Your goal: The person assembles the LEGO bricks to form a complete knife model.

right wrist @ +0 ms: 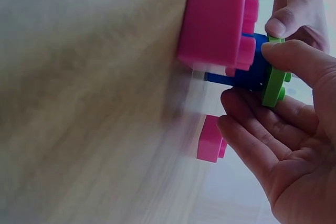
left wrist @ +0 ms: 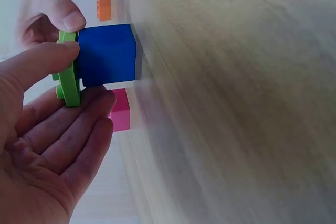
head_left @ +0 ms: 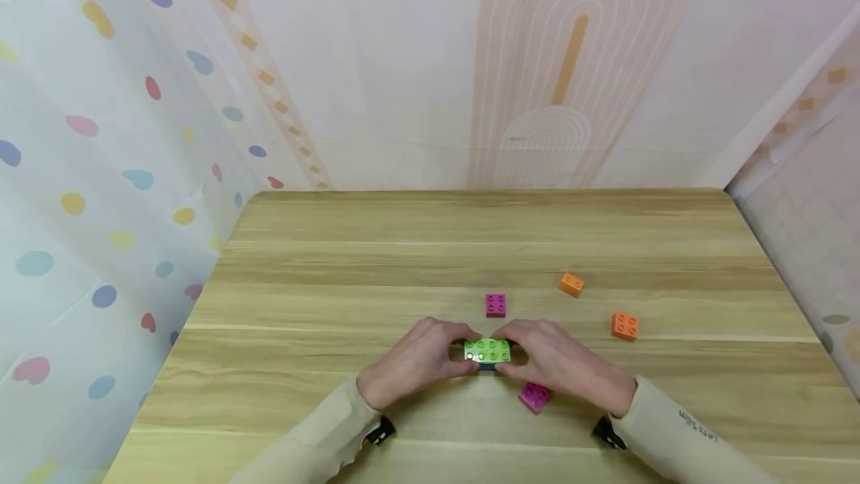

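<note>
A flat light-green toy building brick [head_left: 487, 350] lies studs up over a blue building brick [left wrist: 107, 55], which stands on the wooden table. My left hand [head_left: 423, 353] pinches the green brick's left end between thumb and fingers. At its right end, my right hand [head_left: 547, 353] grips it the same way. In the left wrist view the green brick looks slightly tilted against the blue one; whether it is fully seated I cannot tell. One magenta brick [head_left: 534, 397] lies near the right hand's thumb, and another magenta brick [head_left: 496, 305] lies just beyond both hands.
To the right of the hands are a small orange brick [head_left: 571, 284] and a larger orange brick [head_left: 625, 326]. The wooden table [head_left: 322, 282] meets a patterned curtain [head_left: 396, 81] along its back edge. A dotted curtain [head_left: 121, 245] hangs on the left.
</note>
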Tool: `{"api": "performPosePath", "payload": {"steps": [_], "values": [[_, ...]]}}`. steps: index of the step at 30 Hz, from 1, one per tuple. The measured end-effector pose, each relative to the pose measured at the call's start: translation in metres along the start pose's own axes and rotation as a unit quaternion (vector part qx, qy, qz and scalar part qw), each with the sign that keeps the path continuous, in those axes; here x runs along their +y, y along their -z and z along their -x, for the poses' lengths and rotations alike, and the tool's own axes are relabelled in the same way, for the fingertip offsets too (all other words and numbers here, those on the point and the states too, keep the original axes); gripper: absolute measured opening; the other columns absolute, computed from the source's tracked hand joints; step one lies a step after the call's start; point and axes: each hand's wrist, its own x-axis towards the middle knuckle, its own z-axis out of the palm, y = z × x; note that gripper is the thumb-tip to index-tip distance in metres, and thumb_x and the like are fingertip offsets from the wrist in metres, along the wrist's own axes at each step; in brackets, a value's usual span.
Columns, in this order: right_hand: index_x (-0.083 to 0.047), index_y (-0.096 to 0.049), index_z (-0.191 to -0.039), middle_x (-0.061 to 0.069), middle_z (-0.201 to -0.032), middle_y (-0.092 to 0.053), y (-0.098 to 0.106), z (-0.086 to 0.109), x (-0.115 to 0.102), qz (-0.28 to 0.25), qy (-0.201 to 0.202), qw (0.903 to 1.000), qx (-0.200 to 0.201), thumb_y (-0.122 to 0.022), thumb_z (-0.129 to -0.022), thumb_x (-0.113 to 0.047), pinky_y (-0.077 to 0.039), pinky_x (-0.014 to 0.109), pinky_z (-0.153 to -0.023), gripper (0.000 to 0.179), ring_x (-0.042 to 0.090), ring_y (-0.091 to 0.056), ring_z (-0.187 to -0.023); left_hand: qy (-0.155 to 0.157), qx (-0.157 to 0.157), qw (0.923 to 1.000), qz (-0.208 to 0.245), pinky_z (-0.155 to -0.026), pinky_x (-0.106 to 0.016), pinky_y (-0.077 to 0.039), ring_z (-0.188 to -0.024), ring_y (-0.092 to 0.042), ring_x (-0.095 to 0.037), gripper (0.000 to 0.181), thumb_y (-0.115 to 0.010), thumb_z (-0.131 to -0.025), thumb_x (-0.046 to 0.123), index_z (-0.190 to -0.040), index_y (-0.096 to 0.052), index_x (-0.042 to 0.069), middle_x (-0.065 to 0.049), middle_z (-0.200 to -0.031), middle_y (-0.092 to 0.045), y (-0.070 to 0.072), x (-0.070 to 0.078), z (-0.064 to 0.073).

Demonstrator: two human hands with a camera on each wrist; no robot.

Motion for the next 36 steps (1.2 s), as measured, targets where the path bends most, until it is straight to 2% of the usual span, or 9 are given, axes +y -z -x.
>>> {"api": "performPosePath", "payload": {"steps": [5, 10, 14, 19, 23, 26, 32, 36], "values": [[-0.006, -0.073, -0.118, 0.003, -0.111, -0.076, 0.0046, -0.0021, 0.0020, -0.022, -0.018, 0.9994, -0.019, -0.084, -0.088, -0.019, -0.061, 0.031, -0.085, 0.035, 0.015, -0.071, -0.097, 0.003, -0.001, 0.9999, -0.012, -0.077, -0.017, -0.055, -0.087, -0.067, -0.003, 0.033, -0.084, -0.088, 0.018, -0.117, -0.075, 0.006, -0.003, -0.107, -0.077, -0.0005, 0.0010, -0.0023], [-0.005, -0.071, -0.116, 0.001, -0.102, -0.074, 0.0053, -0.0028, 0.0032, -0.041, -0.031, 0.9985, -0.019, -0.083, -0.088, -0.017, -0.056, 0.022, -0.069, 0.033, 0.009, -0.064, -0.081, -0.008, 0.002, 0.9997, -0.021, -0.073, -0.016, -0.054, -0.082, -0.066, -0.004, 0.033, -0.086, -0.086, 0.016, -0.116, -0.074, 0.005, -0.003, -0.104, -0.077, -0.0001, 0.0013, -0.0050], [-0.005, -0.069, -0.114, -0.001, -0.098, -0.072, 0.0044, -0.0030, 0.0038, -0.055, -0.030, 0.9979, -0.013, -0.082, -0.087, -0.013, -0.052, 0.020, -0.061, 0.031, 0.008, -0.060, -0.076, -0.015, -0.001, 0.9996, -0.024, -0.067, -0.016, -0.052, -0.076, -0.063, -0.006, 0.033, -0.087, -0.085, 0.015, -0.113, -0.074, 0.005, -0.003, -0.101, -0.076, 0.0011, 0.0014, -0.0065], [-0.006, -0.071, -0.114, -0.004, -0.095, -0.071, 0.0049, -0.0035, 0.0048, -0.059, -0.024, 0.9978, -0.018, -0.083, -0.088, -0.016, -0.051, 0.021, -0.062, 0.031, 0.008, -0.058, -0.073, -0.009, -0.005, 0.9995, -0.029, -0.071, -0.016, -0.053, -0.079, -0.064, -0.006, 0.033, -0.087, -0.086, 0.016, -0.114, -0.074, 0.006, -0.003, -0.102, -0.076, 0.0012, 0.0004, -0.0061], [-0.005, -0.072, -0.116, 0.000, -0.101, -0.074, 0.0067, -0.0031, 0.0042, -0.043, -0.019, 0.9986, -0.024, -0.083, -0.089, -0.020, -0.057, 0.023, -0.070, 0.033, 0.008, -0.064, -0.081, -0.007, -0.009, 0.9997, -0.019, -0.075, -0.016, -0.055, -0.083, -0.065, -0.004, 0.031, -0.086, -0.087, 0.016, -0.114, -0.076, 0.005, -0.003, -0.103, -0.077, 0.0017, 0.0000, -0.0060], [-0.005, -0.073, -0.117, 0.004, -0.105, -0.076, 0.0083, -0.0033, 0.0020, -0.033, -0.016, 0.9989, -0.027, -0.083, -0.090, -0.022, -0.058, 0.023, -0.074, 0.034, 0.010, -0.068, -0.086, -0.003, -0.015, 0.9999, -0.002, -0.072, -0.014, -0.054, -0.079, -0.063, 0.000, 0.031, -0.085, -0.087, 0.016, -0.115, -0.076, 0.005, -0.002, -0.102, -0.078, 0.0025, -0.0005, -0.0060], [-0.004, -0.073, -0.119, 0.007, -0.109, -0.077, 0.0060, -0.0037, -0.0037, 0.001, -0.001, 0.9996, -0.029, -0.081, -0.092, -0.024, -0.059, 0.022, -0.074, 0.035, 0.013, -0.072, -0.090, 0.010, -0.022, 0.9994, 0.026, -0.071, -0.013, -0.054, -0.079, -0.065, 0.001, 0.032, -0.085, -0.087, 0.016, -0.116, -0.076, 0.005, -0.001, -0.101, -0.078, 0.0024, -0.0039, -0.0037], [-0.004, -0.073, -0.118, 0.003, -0.104, -0.076, 0.0030, -0.0063, -0.0040, 0.006, 0.005, 0.9998, -0.018, -0.078, -0.095, -0.024, -0.057, 0.020, -0.069, 0.031, 0.008, -0.068, -0.083, 0.004, -0.009, 0.9999, 0.012, -0.072, -0.015, -0.054, -0.080, -0.065, -0.001, 0.031, -0.085, -0.087, 0.016, -0.115, -0.077, 0.005, -0.003, -0.103, -0.078, 0.0034, -0.0066, -0.0048]]}}
